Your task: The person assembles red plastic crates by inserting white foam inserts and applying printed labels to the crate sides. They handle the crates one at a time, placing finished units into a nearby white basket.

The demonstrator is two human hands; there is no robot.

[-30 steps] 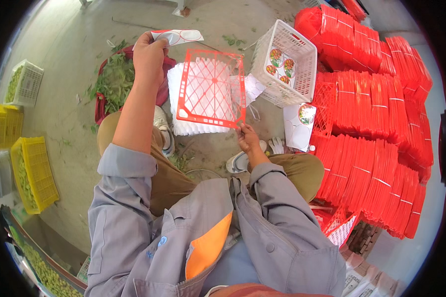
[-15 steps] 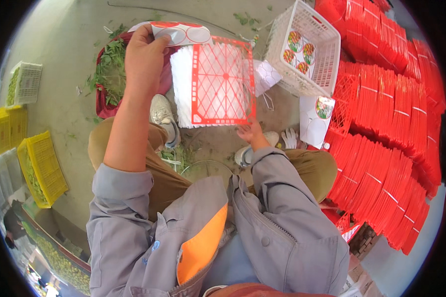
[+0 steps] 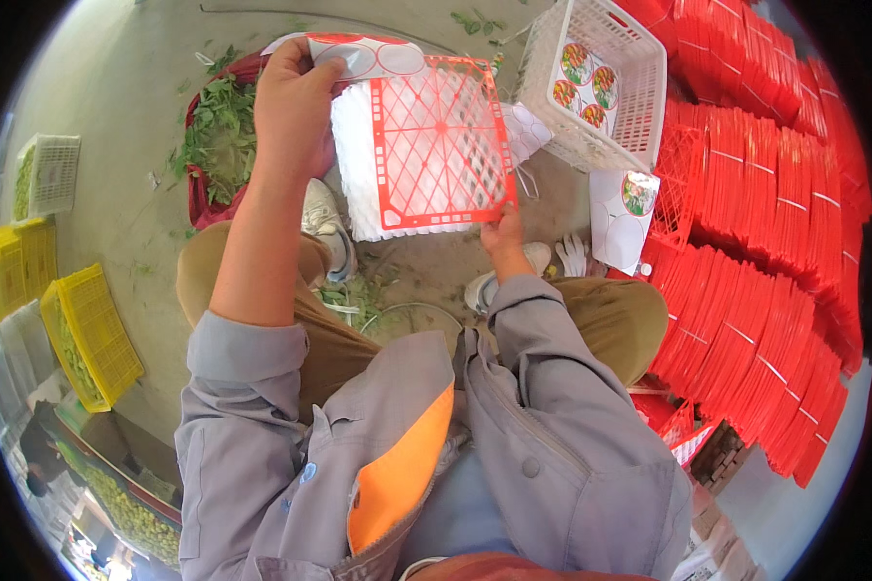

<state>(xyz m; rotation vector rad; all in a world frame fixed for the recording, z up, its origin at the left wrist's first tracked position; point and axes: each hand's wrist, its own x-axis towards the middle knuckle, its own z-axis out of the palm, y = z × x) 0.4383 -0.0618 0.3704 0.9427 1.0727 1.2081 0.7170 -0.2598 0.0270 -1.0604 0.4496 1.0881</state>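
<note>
My left hand [image 3: 291,111] pinches the edge of a white sticker sheet [image 3: 383,60] with rows of red-outlined circles. Just below the sheet is a red plastic lattice panel [image 3: 385,160], square with crossing diagonal bars. My right hand [image 3: 503,230] has its fingers closed on the panel's lower right corner. Under the panel, a white stack [image 3: 356,160] with a ragged edge shows on the left and through the lattice; I cannot make out its material. The panel's right side reaches beyond the stack.
At the upper right, a white crate [image 3: 606,160] holds sheets of round picture stickers [image 3: 576,63]. Bundled red panels [image 3: 746,174] are piled along the right. A red sack of green leaves [image 3: 221,145] lies at the left, with yellow crates [image 3: 97,334] farther out. A white glove [image 3: 572,254] lies near my right foot.
My right hand has risen, and the panel's lower right corner has lifted and shifted right with it. The left hand and sticker sheet have moved slightly right.
</note>
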